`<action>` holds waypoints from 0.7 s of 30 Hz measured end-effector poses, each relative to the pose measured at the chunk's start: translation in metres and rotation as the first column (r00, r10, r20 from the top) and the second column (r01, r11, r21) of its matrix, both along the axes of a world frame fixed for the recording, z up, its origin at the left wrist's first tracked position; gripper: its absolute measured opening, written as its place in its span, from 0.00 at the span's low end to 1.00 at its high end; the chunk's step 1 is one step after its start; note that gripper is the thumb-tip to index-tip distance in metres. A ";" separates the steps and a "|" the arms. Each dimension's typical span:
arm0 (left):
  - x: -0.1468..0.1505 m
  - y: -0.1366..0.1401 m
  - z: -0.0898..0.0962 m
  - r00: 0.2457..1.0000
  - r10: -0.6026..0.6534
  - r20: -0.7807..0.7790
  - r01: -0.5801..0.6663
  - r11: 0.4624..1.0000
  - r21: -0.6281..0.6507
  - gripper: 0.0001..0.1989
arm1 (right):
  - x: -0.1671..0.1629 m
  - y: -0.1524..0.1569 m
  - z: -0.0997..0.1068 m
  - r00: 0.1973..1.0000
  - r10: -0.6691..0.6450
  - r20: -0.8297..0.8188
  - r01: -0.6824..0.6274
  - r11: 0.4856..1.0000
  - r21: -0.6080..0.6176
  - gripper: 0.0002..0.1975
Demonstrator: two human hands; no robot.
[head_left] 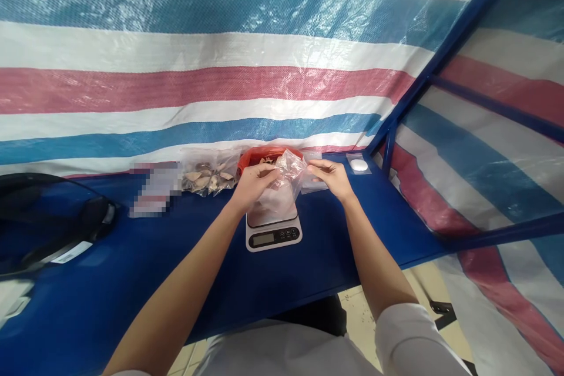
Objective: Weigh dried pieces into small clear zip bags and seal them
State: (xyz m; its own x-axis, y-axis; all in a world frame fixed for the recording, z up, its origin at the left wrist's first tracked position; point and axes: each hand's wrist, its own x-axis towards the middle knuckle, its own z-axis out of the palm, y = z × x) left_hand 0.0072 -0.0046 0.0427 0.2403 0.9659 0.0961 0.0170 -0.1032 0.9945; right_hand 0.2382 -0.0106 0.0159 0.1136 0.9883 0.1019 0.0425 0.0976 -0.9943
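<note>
A clear plastic bag hangs between my hands above a white kitchen scale. My left hand is closed, pinching the bag's left edge between thumb and fingers. On the other side my right hand has thumb and fingertips closed at the bag's right edge. The bag hides most of the scale's plate; the display and buttons face me. Just behind stands a red bag with dried brownish pieces in it, partly covered by my left hand and the clear bag.
A clear bag of dried brown slices lies left of the red bag. More flat clear bags lie behind my right hand. A white rounded item sits farther right. Black headgear rests on the blue table, with striped sheeting behind.
</note>
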 end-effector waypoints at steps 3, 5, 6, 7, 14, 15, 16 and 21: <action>0.020 -0.005 -0.014 0.993 0.045 0.108 -0.039 0.998 -0.058 0.14 | 0.010 0.002 -0.007 0.998 -0.013 -0.063 0.010 0.998 -0.057 0.26; 0.033 -0.007 -0.020 0.990 0.069 0.125 -0.063 0.997 -0.047 0.13 | 0.016 0.006 -0.010 0.993 -0.035 -0.108 0.029 0.998 -0.059 0.25; 0.038 -0.007 -0.023 0.990 0.061 0.125 -0.056 0.998 -0.041 0.13 | 0.020 0.008 -0.011 0.991 -0.046 -0.123 0.039 0.998 -0.058 0.25; 0.042 -0.007 -0.025 0.992 0.045 0.117 -0.041 0.998 -0.036 0.13 | 0.024 0.010 -0.011 0.990 -0.056 -0.129 0.049 0.997 -0.059 0.24; 0.054 -0.006 -0.036 0.945 0.132 -0.300 -0.006 0.923 0.386 0.08 | 0.070 0.038 -0.008 0.996 -0.031 -0.087 0.020 0.992 -0.126 0.25; 0.056 -0.006 -0.038 0.923 0.153 -0.353 0.032 0.884 0.466 0.08 | 0.077 0.043 -0.008 0.997 -0.022 -0.080 0.012 0.991 -0.133 0.25; 0.059 -0.007 -0.040 0.900 0.172 -0.400 0.078 0.840 0.537 0.09 | 0.083 0.049 -0.007 0.997 -0.021 -0.069 0.012 0.990 -0.141 0.24; 0.076 -0.008 -0.047 0.725 0.248 -0.643 0.371 0.645 0.668 0.10 | 0.102 0.074 -0.006 1.000 0.023 0.012 -0.020 0.981 -0.192 0.17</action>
State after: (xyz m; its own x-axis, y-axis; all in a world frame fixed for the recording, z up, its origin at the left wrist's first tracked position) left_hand 0.0831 -0.0127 -0.0046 0.5882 0.6137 0.5266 0.5516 -0.7807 0.2937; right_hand 0.3399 0.0637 0.0103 0.0921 0.9918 -0.0885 0.0562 -0.0939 -0.9940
